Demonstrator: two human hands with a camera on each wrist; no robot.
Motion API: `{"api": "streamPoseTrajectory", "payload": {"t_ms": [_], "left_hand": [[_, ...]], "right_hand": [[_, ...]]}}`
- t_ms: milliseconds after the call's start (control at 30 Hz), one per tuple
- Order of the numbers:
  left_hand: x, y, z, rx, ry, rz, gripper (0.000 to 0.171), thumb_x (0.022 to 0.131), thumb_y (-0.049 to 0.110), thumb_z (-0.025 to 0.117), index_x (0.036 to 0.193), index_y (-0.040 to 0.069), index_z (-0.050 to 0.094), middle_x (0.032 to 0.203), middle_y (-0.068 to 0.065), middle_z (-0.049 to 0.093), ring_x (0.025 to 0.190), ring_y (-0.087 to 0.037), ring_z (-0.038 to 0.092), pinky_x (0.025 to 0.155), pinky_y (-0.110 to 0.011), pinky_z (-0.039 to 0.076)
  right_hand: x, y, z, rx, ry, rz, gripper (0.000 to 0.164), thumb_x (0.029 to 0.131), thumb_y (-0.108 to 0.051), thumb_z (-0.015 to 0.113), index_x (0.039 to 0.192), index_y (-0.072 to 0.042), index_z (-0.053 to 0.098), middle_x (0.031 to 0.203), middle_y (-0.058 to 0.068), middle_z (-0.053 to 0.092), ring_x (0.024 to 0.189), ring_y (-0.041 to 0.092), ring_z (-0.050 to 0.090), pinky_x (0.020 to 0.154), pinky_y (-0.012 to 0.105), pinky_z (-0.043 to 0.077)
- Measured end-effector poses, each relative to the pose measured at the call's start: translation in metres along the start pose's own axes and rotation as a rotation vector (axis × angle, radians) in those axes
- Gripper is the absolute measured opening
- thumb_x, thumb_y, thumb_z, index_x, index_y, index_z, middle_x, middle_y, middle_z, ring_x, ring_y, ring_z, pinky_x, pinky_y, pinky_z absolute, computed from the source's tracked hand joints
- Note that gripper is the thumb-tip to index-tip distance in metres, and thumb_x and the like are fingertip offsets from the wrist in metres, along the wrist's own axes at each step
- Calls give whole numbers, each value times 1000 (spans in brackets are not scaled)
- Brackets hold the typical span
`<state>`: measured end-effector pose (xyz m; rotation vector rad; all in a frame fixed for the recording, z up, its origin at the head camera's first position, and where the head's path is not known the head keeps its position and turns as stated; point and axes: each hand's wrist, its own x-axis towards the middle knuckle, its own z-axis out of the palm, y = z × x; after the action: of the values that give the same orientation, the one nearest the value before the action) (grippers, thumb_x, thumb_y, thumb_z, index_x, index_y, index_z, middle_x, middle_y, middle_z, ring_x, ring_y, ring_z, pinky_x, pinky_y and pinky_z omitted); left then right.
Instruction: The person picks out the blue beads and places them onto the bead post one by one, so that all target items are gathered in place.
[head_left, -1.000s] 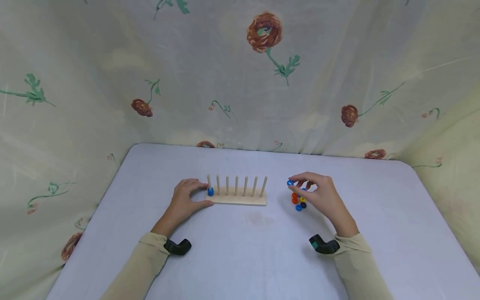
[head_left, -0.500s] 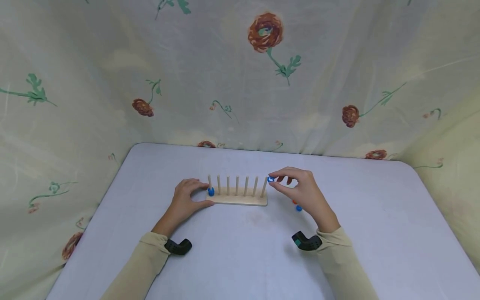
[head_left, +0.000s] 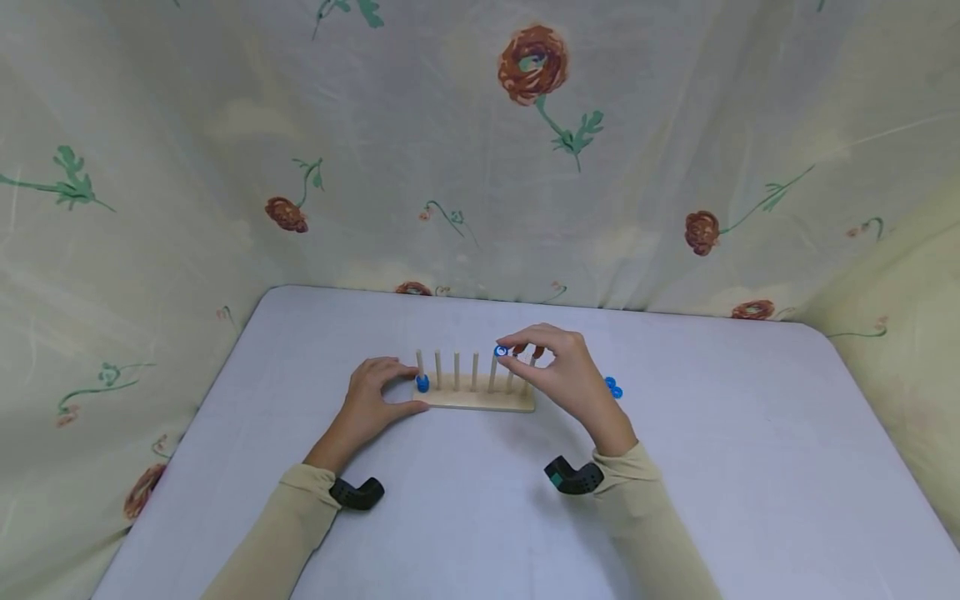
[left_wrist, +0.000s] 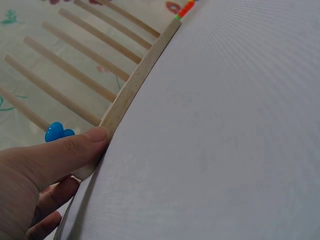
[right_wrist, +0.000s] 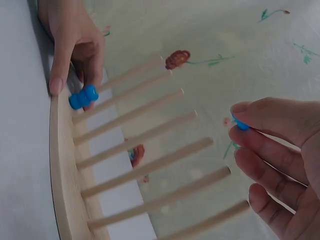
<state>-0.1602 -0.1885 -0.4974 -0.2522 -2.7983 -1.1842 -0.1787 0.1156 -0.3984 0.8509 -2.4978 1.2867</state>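
Fingers of the right hand are pinching a glossy blue ring near the tips of smooth round wooden pegs; the left hand is gripping one end of their flat base, beside stacked blue pieces. The left wrist view is showing cut-off orange pieces that the head view is not revealing; in the right wrist view, fingertips are mostly covering the ring.

sleeves: long, plain beige | wrist cameras: black, elbow-shaped | right camera: small green patch
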Motion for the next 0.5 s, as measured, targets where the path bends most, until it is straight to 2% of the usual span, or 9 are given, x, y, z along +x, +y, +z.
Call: {"api": "streamPoseTrajectory", "payload": {"t_ms": [233, 500], "left_hand": [[0, 0, 0, 6, -5, -11, 56, 75, 30, 94, 124, 12, 74, 135, -13, 68, 140, -36, 47, 123, -62, 25], [0, 2, -1, 15, -9, -10, 56, 76, 31, 93, 125, 13, 74, 135, -13, 68, 140, -36, 47, 122, -63, 26]], "right_hand": [[11, -11, 19, -13, -38, 8, 23, 90, -19, 82, 112, -14, 80, 106, 0, 80, 91, 17, 68, 74, 27, 56], [21, -17, 37, -37, -62, -19, 21, 92, -22, 80, 112, -16, 81, 106, -1, 79, 97, 16, 70, 76, 32, 59]]}}
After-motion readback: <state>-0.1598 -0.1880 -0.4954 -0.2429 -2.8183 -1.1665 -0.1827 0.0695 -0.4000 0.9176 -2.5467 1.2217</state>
